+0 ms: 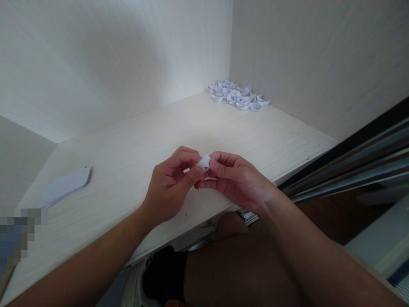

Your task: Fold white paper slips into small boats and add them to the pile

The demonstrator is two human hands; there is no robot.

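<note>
A small folded piece of white paper is pinched between my two hands, above the front part of the white shelf surface. My left hand grips its left side between thumb and forefinger. From the right, my right hand holds the other side, thumb on top and fingers curled beneath. Only a little pointed part of the paper shows; my fingers cover the remainder.
In the far right corner lies a pile of folded white paper boats, against the walls. A stack of white paper sheets rests at the left. A dark frame edge borders the right side. My legs are below the front edge.
</note>
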